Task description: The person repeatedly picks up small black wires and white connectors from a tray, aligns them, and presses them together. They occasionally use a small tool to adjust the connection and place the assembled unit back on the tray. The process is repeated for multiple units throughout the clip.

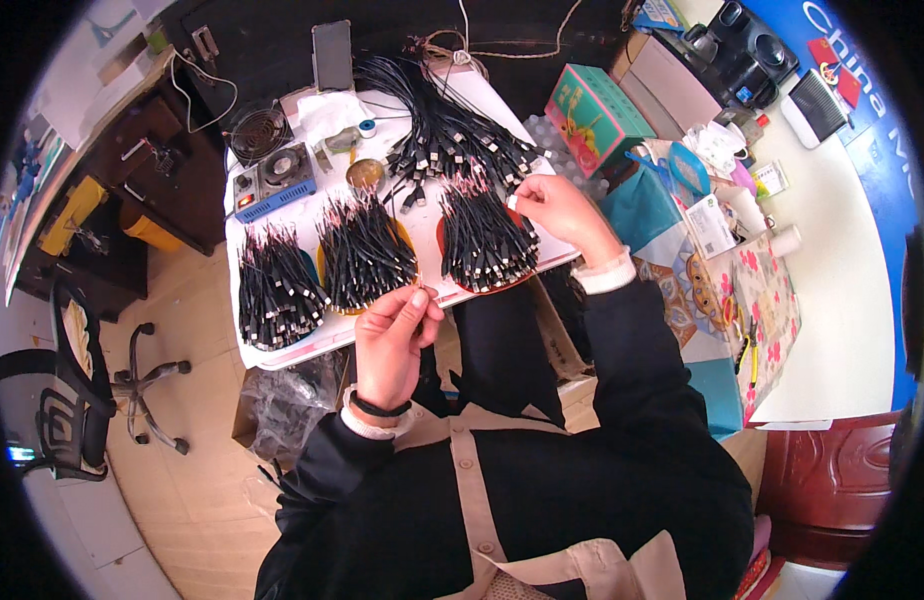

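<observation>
My left hand (396,328) is closed in a pinch at the table's front edge, below the middle bundle of short black cables (367,255). Whatever lies between its fingertips is too small to make out. On the right, my right hand (562,212) pinches a small white piece (512,202) beside the right bundle of black cables (487,245). A third bundle of black cables (278,290) lies at the left. All three show metal plugs toward me and thin reddish wire ends at the far side. Behind them spreads a larger pile of loose black cables (452,130).
The white table (250,352) also bears a blue soldering station (282,182), a small fan (258,135), a round tin (365,174) and a standing phone (332,57). A green box (599,118) and a flowered cloth (770,312) are at the right. An office chair (77,390) stands left.
</observation>
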{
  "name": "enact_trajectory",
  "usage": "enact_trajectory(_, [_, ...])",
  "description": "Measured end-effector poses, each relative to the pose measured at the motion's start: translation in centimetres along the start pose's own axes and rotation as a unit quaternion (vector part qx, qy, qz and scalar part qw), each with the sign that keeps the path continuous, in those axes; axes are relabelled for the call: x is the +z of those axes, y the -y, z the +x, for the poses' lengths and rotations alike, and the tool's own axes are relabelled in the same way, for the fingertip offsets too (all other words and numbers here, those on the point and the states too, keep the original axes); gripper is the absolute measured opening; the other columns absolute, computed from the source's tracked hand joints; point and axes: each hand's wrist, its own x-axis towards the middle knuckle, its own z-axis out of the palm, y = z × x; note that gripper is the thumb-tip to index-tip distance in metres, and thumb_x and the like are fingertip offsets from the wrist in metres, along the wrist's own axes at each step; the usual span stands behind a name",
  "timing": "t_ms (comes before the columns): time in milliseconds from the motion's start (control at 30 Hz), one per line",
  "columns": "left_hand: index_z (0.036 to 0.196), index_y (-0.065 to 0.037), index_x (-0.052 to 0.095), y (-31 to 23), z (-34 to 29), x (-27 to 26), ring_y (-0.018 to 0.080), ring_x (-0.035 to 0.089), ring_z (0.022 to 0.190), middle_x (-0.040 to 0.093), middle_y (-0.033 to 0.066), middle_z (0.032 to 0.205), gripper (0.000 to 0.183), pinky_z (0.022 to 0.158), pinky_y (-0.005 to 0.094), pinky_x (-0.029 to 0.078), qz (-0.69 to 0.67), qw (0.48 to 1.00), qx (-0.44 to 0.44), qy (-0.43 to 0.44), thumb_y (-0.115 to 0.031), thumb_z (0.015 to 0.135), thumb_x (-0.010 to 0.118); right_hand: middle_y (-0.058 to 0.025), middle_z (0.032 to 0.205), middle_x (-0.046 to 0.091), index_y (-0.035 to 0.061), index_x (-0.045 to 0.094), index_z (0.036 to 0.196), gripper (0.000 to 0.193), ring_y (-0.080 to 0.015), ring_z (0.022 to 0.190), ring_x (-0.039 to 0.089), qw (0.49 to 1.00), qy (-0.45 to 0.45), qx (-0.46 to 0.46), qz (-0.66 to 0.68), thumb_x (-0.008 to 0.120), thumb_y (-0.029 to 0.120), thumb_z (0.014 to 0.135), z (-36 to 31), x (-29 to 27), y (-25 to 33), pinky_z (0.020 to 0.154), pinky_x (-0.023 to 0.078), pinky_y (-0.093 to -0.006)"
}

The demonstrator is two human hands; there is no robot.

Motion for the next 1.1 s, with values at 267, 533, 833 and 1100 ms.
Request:
enact_trajectory(267, [0.107,0.005,0.061,-1.6,1.1,3.3,0.0293,0.067,0.097,0.068,0.0178,0.102,0.018,0.086,0.0374,0.056,-0.069,0.995,0.069,-0.001,-0.009,0.097,0.054,0.0008,0.069,0.057,0.0016,0.059,0.082,0.013,-0.004,0.061,0.051,0.987,-0.038,-0.073,0.14,0.07,0.008,0.085,-11.1,6.6,9.3,0.055,0.042,-0.0221])
enact_trajectory(533, [0.108,0.003,0.061,-1.4,-1.2,4.2,0.0287,0.067,0.099,0.068,0.0172,0.099,0.018,0.089,0.0382,0.054,-0.029,0.992,0.123,0.007,-0.008,0.099,0.05,0.0017,0.067,0.056,0.0013,0.057,0.082,0.013,-0.0029,0.057,0.049,0.973,-0.085,-0.059,0.206,0.07,0.005,0.083,-13.6,10.2,10.5,0.052,0.041,-0.0208])
enact_trajectory(833, [0.103,0.004,0.065,-1.7,-2.9,3.6,0.0144,0.064,0.076,0.067,0.007,0.083,0.014,0.075,0.0267,0.052,0.072,0.985,0.145,0.055,-0.005,0.095,0.056,0.0012,0.084,0.06,0.0006,0.058,0.094,0.009,-0.0039,0.074,0.055,0.95,-0.071,-0.134,0.271,0.063,0.008,0.092,-13.4,6.7,11.7,0.069,0.045,-0.0192])
enact_trajectory(1100, [0.105,0.003,0.065,-2.3,-3.9,3.7,0.0056,0.048,0.058,0.065,0.0045,0.08,0.015,0.054,0.0179,0.039,0.127,0.984,0.102,0.078,-0.005,0.096,0.056,-0.0008,0.084,0.061,-0.0006,0.059,0.096,0.007,-0.0056,0.072,0.059,0.957,-0.074,-0.203,0.192,0.062,0.0,0.09,-12.9,6.5,12.5,0.065,0.048,-0.0199])
